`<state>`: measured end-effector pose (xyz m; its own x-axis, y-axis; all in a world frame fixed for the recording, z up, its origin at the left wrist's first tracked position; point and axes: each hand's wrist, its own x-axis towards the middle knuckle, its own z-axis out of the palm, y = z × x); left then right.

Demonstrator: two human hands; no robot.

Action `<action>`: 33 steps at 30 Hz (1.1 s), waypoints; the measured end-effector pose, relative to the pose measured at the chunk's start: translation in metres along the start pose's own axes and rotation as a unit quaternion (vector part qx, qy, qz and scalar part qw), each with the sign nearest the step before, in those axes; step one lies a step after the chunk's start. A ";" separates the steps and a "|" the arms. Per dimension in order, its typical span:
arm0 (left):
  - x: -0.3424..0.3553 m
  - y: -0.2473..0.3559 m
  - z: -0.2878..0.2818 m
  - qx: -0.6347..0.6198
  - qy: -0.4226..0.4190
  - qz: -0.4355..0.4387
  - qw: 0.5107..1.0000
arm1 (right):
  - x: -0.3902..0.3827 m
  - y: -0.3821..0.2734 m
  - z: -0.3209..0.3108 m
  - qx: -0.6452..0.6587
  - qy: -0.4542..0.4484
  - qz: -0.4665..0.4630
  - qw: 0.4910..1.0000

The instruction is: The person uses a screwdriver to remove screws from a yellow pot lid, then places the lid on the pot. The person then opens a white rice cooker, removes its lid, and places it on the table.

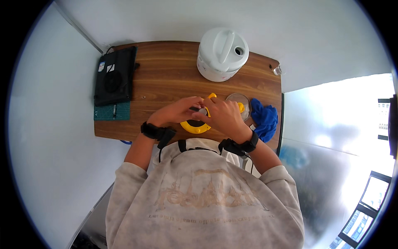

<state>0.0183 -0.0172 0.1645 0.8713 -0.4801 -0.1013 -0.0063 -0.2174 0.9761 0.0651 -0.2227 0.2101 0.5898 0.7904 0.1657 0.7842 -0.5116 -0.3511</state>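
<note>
A small yellow pot with a dark inside sits at the table's front edge, its yellow handle or spout showing past my fingers. Both hands meet just above it. My left hand comes in from the left with fingers bent together around a small dark and grey piece whose kind I cannot make out. From the right, my right hand curls over the same spot, its fingertips closed and partly hidden. Beside it lies a round clear lid with a yellow knob.
A crumpled blue cloth lies at the table's right edge. Toward the back stands a white lidded appliance with a top handle. On the left, a black flat appliance rests over a green mat. A small clear object is at the far right corner.
</note>
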 end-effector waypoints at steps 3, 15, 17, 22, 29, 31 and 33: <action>-0.007 -0.006 0.004 -0.024 0.020 -0.057 0.998 | -0.002 0.000 -0.010 0.065 -0.037 -0.035 0.997; -0.010 0.005 0.027 -0.077 0.085 -0.069 0.991 | 0.003 0.016 0.009 -0.020 -0.059 -0.059 0.996; -0.007 0.009 0.024 -0.030 0.060 -0.107 0.992 | 0.003 0.011 0.013 -0.029 -0.044 -0.044 0.998; 0.000 0.016 0.010 0.035 0.041 -0.080 0.995 | 0.001 0.001 0.006 -0.040 -0.057 0.016 0.997; 0.009 -0.013 -0.002 0.039 0.003 0.052 0.998 | -0.017 -0.012 0.000 0.034 -0.042 0.071 0.996; 0.010 -0.018 -0.004 0.045 -0.022 0.063 0.997 | -0.020 -0.012 0.003 0.030 -0.041 0.084 0.995; 0.013 -0.024 -0.002 0.014 -0.044 0.062 0.997 | -0.018 -0.014 0.002 0.007 -0.058 0.113 0.992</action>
<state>0.0314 -0.0165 0.1404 0.8166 -0.5772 0.0030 -0.1272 -0.1748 0.9764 0.0427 -0.2293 0.2101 0.7229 0.6905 -0.0251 0.6320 -0.6754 -0.3801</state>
